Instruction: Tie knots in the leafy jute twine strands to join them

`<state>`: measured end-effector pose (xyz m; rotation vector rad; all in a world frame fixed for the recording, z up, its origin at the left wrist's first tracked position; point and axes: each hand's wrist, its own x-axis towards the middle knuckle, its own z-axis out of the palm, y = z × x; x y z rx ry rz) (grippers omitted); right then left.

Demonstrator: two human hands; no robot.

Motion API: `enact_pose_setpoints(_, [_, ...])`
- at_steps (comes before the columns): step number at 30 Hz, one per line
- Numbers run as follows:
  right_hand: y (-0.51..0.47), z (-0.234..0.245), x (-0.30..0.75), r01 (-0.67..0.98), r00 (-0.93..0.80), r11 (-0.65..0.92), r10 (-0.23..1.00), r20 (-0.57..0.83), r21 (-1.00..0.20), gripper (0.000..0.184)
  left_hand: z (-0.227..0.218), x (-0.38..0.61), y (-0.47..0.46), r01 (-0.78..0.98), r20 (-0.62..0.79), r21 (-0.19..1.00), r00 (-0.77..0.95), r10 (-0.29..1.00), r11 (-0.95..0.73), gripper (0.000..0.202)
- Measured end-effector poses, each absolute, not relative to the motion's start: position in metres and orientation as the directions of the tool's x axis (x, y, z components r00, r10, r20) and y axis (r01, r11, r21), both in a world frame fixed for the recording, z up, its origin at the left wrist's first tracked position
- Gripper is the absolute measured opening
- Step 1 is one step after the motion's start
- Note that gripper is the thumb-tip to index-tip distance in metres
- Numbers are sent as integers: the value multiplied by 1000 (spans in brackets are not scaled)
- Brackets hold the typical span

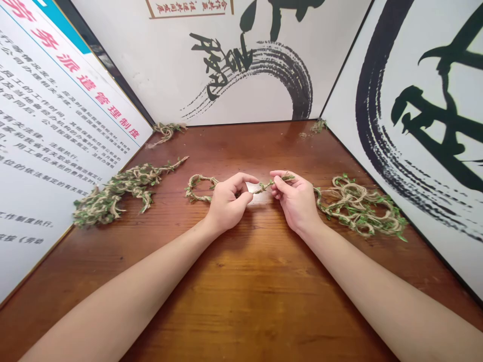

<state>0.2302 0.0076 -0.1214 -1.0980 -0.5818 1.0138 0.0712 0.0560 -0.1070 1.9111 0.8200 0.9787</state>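
Note:
A strand of leafy twine (260,188), brown cord with small green leaves, stretches between my two hands over the table's middle. My left hand (231,201) is closed around it, thumb and index finger curved toward each other. From that hand's far side, a loop of the same twine (194,187) curves out to the left. My right hand (295,198) pinches the strand between thumb and fingers, and a short leafy piece shows above the thumb. Right of this hand lies a loose coil of leafy twine (362,203), whose strand runs up to the hand. Parts inside both hands are hidden.
On the left of the brown wooden table (234,301) lies a bundle of leafy twine pieces (121,193). A smaller twine scrap (168,131) is in the back left corner, and green bits (319,125) lie back right. Printed panels (245,75) enclose the table on three sides.

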Motion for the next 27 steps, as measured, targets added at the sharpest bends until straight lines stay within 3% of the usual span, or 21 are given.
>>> enact_pose_setpoints(20, [8, -123, 232, -361, 495, 132, 866, -69, -923, 21, -110, 70, 57, 295, 327, 851, 349, 878, -434, 17])
enact_pose_setpoints(23, [7, -123, 229, -259, 458, 150, 889, 16, -954, 22, -108, 70, 58, 399, 357, 779, 353, 865, -484, 19])
enact_pose_setpoints(27, [4, -125, 225, -184, 369, 151, 927, 74, -971, 26, -107, 72, 52, 467, 563, 521, 440, 699, -714, 39])
